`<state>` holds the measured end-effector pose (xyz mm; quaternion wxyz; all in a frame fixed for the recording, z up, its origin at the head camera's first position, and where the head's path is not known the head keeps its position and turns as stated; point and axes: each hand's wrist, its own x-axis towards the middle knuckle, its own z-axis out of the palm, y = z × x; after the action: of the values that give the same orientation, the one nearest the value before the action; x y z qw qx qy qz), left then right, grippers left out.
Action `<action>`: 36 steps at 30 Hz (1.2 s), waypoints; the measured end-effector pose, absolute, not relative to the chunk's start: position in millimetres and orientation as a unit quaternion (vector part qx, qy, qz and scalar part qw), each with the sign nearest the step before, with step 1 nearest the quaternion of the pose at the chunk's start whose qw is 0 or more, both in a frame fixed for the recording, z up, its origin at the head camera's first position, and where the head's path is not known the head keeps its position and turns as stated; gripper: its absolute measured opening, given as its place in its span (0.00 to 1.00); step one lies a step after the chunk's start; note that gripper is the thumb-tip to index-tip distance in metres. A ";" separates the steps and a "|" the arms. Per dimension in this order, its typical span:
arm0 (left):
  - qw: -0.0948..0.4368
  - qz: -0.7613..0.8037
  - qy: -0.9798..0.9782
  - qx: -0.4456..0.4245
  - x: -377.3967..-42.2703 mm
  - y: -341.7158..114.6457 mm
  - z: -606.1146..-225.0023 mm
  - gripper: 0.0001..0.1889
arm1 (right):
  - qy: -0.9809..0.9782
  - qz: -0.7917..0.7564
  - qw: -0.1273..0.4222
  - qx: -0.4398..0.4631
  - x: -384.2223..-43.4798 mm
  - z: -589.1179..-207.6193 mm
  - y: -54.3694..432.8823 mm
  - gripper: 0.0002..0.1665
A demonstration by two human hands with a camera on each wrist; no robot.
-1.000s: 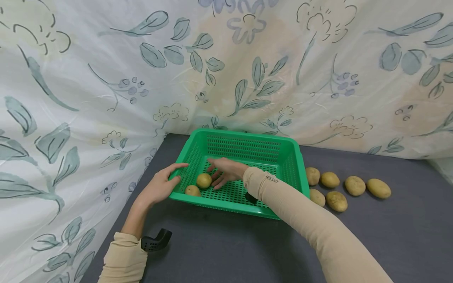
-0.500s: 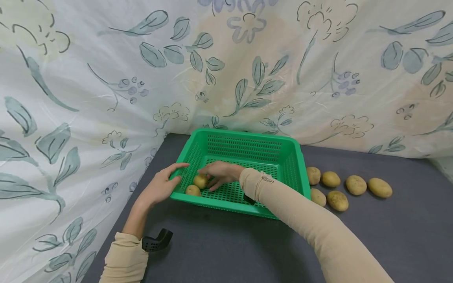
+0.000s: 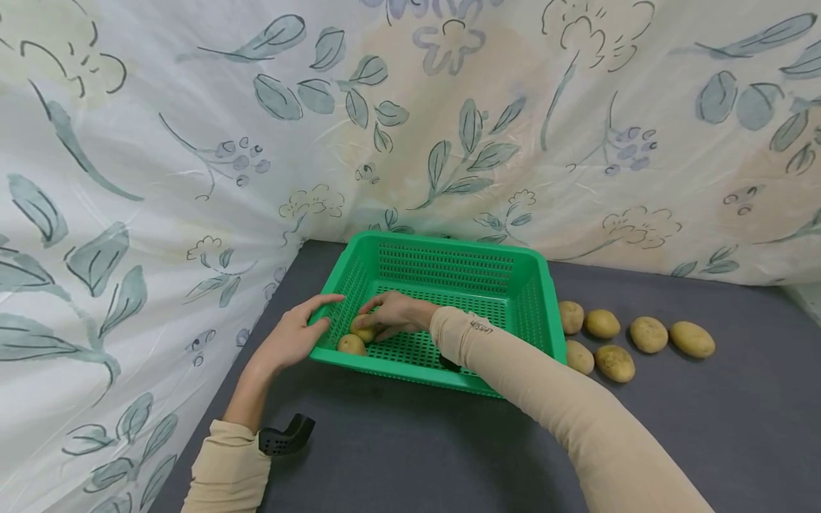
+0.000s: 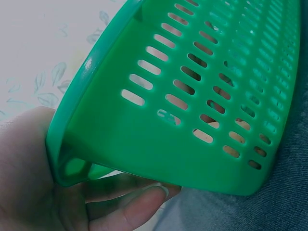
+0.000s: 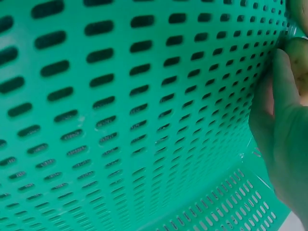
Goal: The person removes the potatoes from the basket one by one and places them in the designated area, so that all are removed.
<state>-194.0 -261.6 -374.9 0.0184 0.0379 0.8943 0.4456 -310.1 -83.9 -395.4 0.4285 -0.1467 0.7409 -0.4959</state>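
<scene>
A green perforated plastic basket (image 3: pixel 442 377) stands on the dark tabletop. My left hand (image 3: pixel 296 335) holds the basket at its left rim. In the left wrist view the palm (image 4: pixel 24 168) lies against the rim and the fingers pass below it. Inside the basket, my right hand (image 3: pixel 396 313) grips a yellow-brown potato (image 3: pixel 363 333) at the left end, its fingers partly covering it. A second potato (image 3: pixel 350 345) sits close by in the front left corner. The right wrist view catches the gripped potato (image 5: pixel 294 62) at its right edge.
Several loose potatoes lie on the table to the right of the basket, among them a round potato (image 3: pixel 648 335) and a longer potato (image 3: pixel 693 340). A floral-patterned cloth (image 3: pixel 449 142) hangs behind and along the left side.
My right hand has moved slightly left and closed its fingers on the potato, which has shifted left toward the corner one. The left hand has stayed on the rim.
</scene>
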 end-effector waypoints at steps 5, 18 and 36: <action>0.017 0.443 0.896 0.036 -194.6 -261.4 -374.9 0.24 | 0.744 -0.496 0.422 -0.146 -307.9 -392.1 -83.7 0.24; 0.018 0.440 0.897 0.033 -192.1 -261.3 -376.1 0.24 | 0.748 -0.491 0.417 -0.161 -309.0 -387.1 -77.2 0.24; 0.011 0.431 0.902 0.036 -191.9 -261.9 -376.0 0.24 | 0.698 -0.564 0.412 -0.159 -320.6 -371.3 -58.9 0.24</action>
<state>-191.9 -261.9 -376.0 0.0108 0.0355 0.9017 0.4307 -320.6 -58.9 -371.3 0.4120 -0.1594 0.6981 -0.5636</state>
